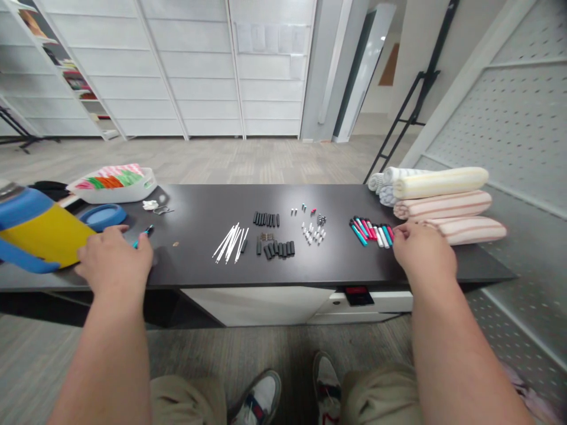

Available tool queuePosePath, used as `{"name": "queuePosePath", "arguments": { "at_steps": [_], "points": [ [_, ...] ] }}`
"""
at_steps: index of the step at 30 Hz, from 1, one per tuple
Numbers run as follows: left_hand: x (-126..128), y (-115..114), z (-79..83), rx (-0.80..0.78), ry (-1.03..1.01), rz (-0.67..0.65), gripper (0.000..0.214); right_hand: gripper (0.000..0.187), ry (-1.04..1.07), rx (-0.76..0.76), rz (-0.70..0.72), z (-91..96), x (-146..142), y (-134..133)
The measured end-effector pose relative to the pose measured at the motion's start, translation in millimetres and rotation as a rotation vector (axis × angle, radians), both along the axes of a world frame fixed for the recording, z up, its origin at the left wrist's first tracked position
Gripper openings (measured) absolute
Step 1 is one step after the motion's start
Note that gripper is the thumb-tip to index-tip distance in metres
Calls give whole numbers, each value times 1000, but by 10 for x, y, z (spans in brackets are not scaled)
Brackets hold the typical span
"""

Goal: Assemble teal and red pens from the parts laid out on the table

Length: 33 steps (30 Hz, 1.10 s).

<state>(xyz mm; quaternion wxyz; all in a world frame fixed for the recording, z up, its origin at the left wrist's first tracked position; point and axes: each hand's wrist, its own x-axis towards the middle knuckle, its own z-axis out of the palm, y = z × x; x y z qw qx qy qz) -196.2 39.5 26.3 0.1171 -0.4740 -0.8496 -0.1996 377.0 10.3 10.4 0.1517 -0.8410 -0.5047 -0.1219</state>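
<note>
My left hand (116, 260) rests at the left of the dark table, fingers apart, beside a blue-and-yellow bottle (39, 230) lying tilted. A teal-and-black pen (148, 231) shows at its thumb; the thumb partly covers it, and no grip on it is visible. At the right, my right hand (425, 251) has thumb and fingers pinched together at the end of a row of teal, red and white pen barrels (370, 232). What lies in that pinch is hidden. White pen refills (230, 243), black tubes (280, 249), springs (266, 237) and small white pieces (313, 234) lie between the hands.
Rolled towels (443, 203) are stacked at the table's right end. A white basket (142, 188) with colourful contents and a blue lid (104, 216) stand at the left. More black tubes (266, 219) lie mid-table. A perforated panel (527, 136) borders the right side.
</note>
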Motion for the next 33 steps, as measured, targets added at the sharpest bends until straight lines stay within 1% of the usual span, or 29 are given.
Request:
{"name": "queuePosePath", "arguments": {
  "at_steps": [3, 6, 9, 13, 15, 17, 20, 22, 24, 26, 28, 30, 33],
  "points": [
    [138, 16, 49, 66, 62, -87, 53, 31, 35, -74, -18, -37, 56, 20],
    [230, 45, 58, 98, 75, -233, 43, 26, 77, -103, -55, -29, 83, 33],
    [337, 57, 52, 51, 13, -371, 38, 24, 87, -112, -75, -22, 131, 29],
    [518, 49, 46, -57, -85, -523, 39, 25, 110, -134, -113, -52, 218, 23],
    [600, 39, 39, -121, -146, -595, 39, 25, 94, -100, -133, -60, 240, 15],
    [668, 25, 29, -180, -209, -655, 38, 27, 47, -28, -156, -32, 212, -5],
    [753, 6, 14, -220, -227, -684, 34, 33, -34, 116, -162, 98, 18, -57],
    [804, -1, 13, -230, -180, -672, 31, 35, -56, 254, -63, 207, -225, -92],
    [852, -6, 22, -243, -118, -652, 29, 34, -31, 366, 91, 282, -535, -118],
    [893, -12, 35, -263, -57, -633, 28, 32, 30, 412, 288, 291, -872, -132],
    [917, -20, 34, -280, 3, -613, 28, 28, 104, 417, 491, 234, -1187, -133],
    [919, -21, 4, -280, 64, -588, 28, 23, 171, 382, 667, 134, -1450, -125],
    [875, 5, -87, -271, 147, -542, 28, 19, 252, 340, 844, -33, -1717, -99]
  ]
}}
